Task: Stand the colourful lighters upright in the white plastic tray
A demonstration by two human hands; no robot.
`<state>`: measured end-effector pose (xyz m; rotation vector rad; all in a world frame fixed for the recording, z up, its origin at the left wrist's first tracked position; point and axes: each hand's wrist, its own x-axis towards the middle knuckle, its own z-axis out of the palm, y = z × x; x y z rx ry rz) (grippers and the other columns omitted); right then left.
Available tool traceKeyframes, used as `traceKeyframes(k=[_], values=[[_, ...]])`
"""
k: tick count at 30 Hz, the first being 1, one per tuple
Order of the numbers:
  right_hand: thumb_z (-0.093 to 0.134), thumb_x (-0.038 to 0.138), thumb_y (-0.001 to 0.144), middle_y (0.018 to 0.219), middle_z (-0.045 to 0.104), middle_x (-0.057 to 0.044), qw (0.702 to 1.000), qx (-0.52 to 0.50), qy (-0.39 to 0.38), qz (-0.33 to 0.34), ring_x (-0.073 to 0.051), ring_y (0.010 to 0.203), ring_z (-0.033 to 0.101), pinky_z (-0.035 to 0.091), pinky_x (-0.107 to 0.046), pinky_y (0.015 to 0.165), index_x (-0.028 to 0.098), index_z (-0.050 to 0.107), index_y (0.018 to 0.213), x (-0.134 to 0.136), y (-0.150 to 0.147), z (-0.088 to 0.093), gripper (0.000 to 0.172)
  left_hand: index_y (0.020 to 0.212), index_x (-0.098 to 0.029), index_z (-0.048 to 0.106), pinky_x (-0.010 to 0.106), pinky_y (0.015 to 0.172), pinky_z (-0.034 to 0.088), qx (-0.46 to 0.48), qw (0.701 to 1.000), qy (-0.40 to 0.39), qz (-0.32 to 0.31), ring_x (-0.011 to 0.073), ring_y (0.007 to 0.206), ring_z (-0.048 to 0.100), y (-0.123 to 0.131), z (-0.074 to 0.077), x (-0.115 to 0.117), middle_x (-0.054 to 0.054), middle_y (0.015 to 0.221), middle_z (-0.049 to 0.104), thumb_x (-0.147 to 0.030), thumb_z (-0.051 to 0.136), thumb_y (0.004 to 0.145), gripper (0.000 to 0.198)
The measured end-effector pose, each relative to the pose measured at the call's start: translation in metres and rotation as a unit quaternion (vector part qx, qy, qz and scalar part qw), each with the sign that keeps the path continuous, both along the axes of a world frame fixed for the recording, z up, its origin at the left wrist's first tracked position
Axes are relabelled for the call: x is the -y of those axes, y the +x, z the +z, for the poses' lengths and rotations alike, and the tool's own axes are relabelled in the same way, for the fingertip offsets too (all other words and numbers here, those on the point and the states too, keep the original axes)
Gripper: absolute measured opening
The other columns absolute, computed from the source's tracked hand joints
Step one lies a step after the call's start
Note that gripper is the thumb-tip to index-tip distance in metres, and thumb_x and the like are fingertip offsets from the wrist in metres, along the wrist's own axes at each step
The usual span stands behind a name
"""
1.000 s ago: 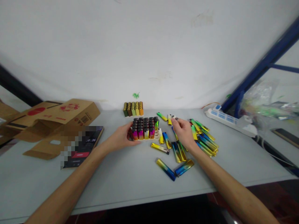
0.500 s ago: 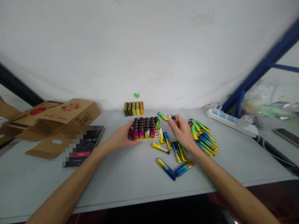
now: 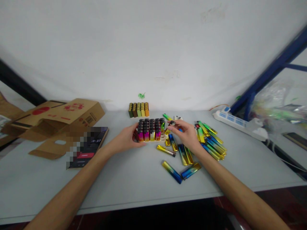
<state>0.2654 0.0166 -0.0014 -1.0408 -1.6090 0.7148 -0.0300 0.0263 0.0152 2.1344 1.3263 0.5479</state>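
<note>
A tray of upright lighters (image 3: 150, 130) with black caps and pink and gold bodies stands mid-table. My left hand (image 3: 126, 140) wraps its left end, fingers curled against it. My right hand (image 3: 185, 133) pinches a lighter (image 3: 169, 125) at the tray's right edge, its black cap pointing left. Loose gold, blue and green lighters (image 3: 211, 140) lie in a heap right of that hand. Several more (image 3: 177, 159) lie scattered in front of the tray.
A small row of lighters (image 3: 138, 109) stands against the white wall. An open cardboard box (image 3: 57, 119) and a dark phone (image 3: 87, 150) lie at the left. A white power strip (image 3: 236, 123) and a blue shelf frame (image 3: 266, 75) are at the right. The table's front edge (image 3: 153, 201) is close.
My right hand has picked a lighter from the loose ones behind the heap and carried it left to the tray's right edge. The left hand has stayed on the tray.
</note>
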Motion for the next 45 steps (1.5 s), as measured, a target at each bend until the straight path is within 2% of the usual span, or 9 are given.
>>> traceKeyframes(k=[6, 13, 17, 21, 25, 27, 34, 38, 45], values=[[0.085, 0.042, 0.084, 0.092, 0.079, -0.008, 0.996, -0.074, -0.040, 0.029, -0.022, 0.079, 0.072, 0.061, -0.037, 0.078, 0.020, 0.081, 0.107, -0.001, -0.004, -0.005, 0.033, 0.124, -0.016, 0.060, 0.037, 0.078, 0.059, -0.002, 1.000, 0.003, 0.002, 0.0296, 0.095, 0.073, -0.001, -0.002, -0.001, 0.010, 0.111, 0.077, -0.050, 0.082, 0.070, 0.068], [0.077, 0.039, 0.091, 0.100, 0.079, -0.008, 0.997, 0.033, 0.023, 0.059, -0.020, 0.082, 0.075, 0.064, -0.035, 0.077, 0.023, 0.077, 0.108, 0.000, -0.006, -0.009, 0.024, 0.127, -0.015, 0.060, 0.037, 0.077, 0.059, -0.002, 1.000, 0.008, -0.003, 0.0291, 0.093, 0.073, 0.000, -0.002, -0.001, 0.010, 0.110, 0.077, -0.048, 0.082, 0.071, 0.069], [0.078, 0.040, 0.091, 0.090, 0.076, -0.003, 0.997, 0.035, 0.019, 0.072, -0.018, 0.078, 0.074, 0.063, -0.033, 0.075, 0.024, 0.068, 0.117, -0.003, -0.005, -0.008, 0.032, 0.126, -0.015, 0.060, 0.035, 0.072, 0.058, -0.006, 1.000, 0.004, -0.001, 0.0254, 0.082, 0.071, 0.000, 0.000, 0.000, 0.009, 0.106, 0.077, -0.049, 0.082, 0.070, 0.069], [0.080, 0.046, 0.089, 0.085, 0.073, -0.001, 0.999, 0.034, 0.016, 0.037, -0.018, 0.073, 0.072, 0.062, -0.031, 0.069, 0.024, 0.061, 0.104, -0.004, -0.009, -0.007, 0.032, 0.122, -0.016, 0.059, 0.034, 0.069, 0.057, -0.002, 1.000, 0.001, -0.001, 0.0235, 0.078, 0.069, 0.001, 0.000, 0.000, 0.007, 0.100, 0.075, -0.048, 0.082, 0.071, 0.064], [0.074, 0.045, 0.094, 0.101, 0.069, -0.006, 0.993, 0.089, 0.074, 0.019, -0.015, 0.071, 0.068, 0.062, -0.031, 0.068, 0.022, 0.065, 0.098, -0.004, -0.014, -0.005, 0.025, 0.120, -0.016, 0.059, 0.034, 0.070, 0.057, 0.008, 1.000, 0.001, -0.006, 0.0238, 0.081, 0.068, 0.001, -0.001, -0.001, 0.009, 0.105, 0.075, -0.049, 0.081, 0.071, 0.064], [0.073, 0.043, 0.095, 0.097, 0.067, -0.006, 0.989, 0.110, 0.093, 0.019, -0.015, 0.069, 0.066, 0.060, -0.031, 0.066, 0.022, 0.065, 0.096, -0.005, -0.016, -0.004, 0.022, 0.120, -0.016, 0.060, 0.035, 0.069, 0.057, 0.001, 1.000, 0.003, -0.002, 0.0238, 0.079, 0.068, 0.000, -0.001, -0.001, 0.008, 0.103, 0.075, -0.050, 0.081, 0.071, 0.063], [0.075, 0.043, 0.094, 0.084, 0.070, -0.003, 0.984, 0.161, 0.073, 0.020, -0.018, 0.069, 0.066, 0.056, -0.032, 0.068, 0.022, 0.065, 0.091, -0.008, -0.012, 0.000, 0.023, 0.118, -0.017, 0.061, 0.034, 0.067, 0.055, -0.022, 1.000, 0.009, 0.009, 0.0243, 0.079, 0.067, -0.001, -0.001, -0.001, 0.008, 0.101, 0.075, -0.057, 0.081, 0.069, 0.066], [0.076, 0.037, 0.094, 0.080, 0.071, -0.002, 0.980, 0.181, 0.076, 0.024, -0.017, 0.067, 0.065, 0.053, -0.029, 0.067, 0.022, 0.067, 0.091, -0.007, -0.010, 0.002, 0.018, 0.118, -0.015, 0.061, 0.034, 0.068, 0.055, -0.007, 1.000, 0.008, 0.005, 0.0241, 0.078, 0.067, 0.000, -0.001, -0.001, 0.008, 0.101, 0.075, -0.051, 0.081, 0.070, 0.063], [0.074, 0.036, 0.097, 0.085, 0.073, -0.003, 0.972, 0.219, 0.077, 0.043, -0.018, 0.072, 0.066, 0.050, -0.029, 0.069, 0.020, 0.070, 0.091, -0.006, -0.011, 0.000, 0.018, 0.119, -0.015, 0.060, 0.035, 0.066, 0.054, -0.023, 1.000, 0.005, 0.008, 0.0230, 0.075, 0.064, -0.001, -0.002, -0.002, 0.009, 0.100, 0.074, -0.055, 0.081, 0.070, 0.067]])
